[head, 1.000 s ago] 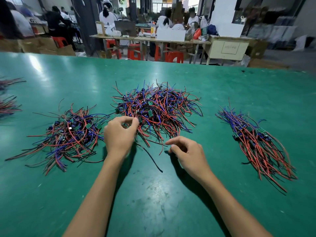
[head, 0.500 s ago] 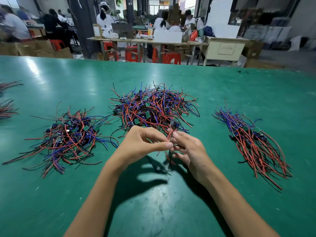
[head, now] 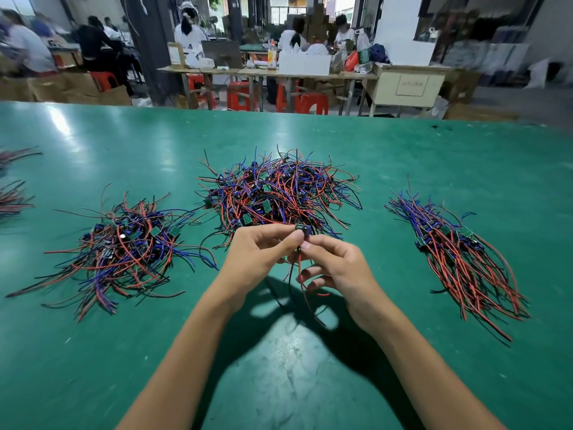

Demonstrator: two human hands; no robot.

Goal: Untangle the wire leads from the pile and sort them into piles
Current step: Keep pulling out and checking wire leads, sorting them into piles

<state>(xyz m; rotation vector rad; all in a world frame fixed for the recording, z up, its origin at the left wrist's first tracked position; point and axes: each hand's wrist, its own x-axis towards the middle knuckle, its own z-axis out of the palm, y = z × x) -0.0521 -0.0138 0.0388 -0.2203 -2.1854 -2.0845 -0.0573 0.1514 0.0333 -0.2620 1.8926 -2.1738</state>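
A tangled pile (head: 279, 193) of red, blue and black wire leads with small green boards lies in the middle of the green table (head: 434, 150). Just in front of it my left hand (head: 257, 259) and my right hand (head: 338, 271) meet above the table. Both pinch one wire lead (head: 302, 231) by its small board, and its red and black wires hang down between my hands. A looser pile (head: 124, 246) lies to the left. To the right lies a combed pile (head: 459, 256) with its wires running one way.
Further wire bundles (head: 12, 193) lie at the table's left edge. Bare green table stretches in front of my arms. Beyond the far edge stand work tables (head: 266, 72), red stools (head: 242, 94) and seated people.
My left hand lifted a lead out of the middle pile and my right hand came up to join it. Both hands now hold the lead slightly higher, its wires dangling.
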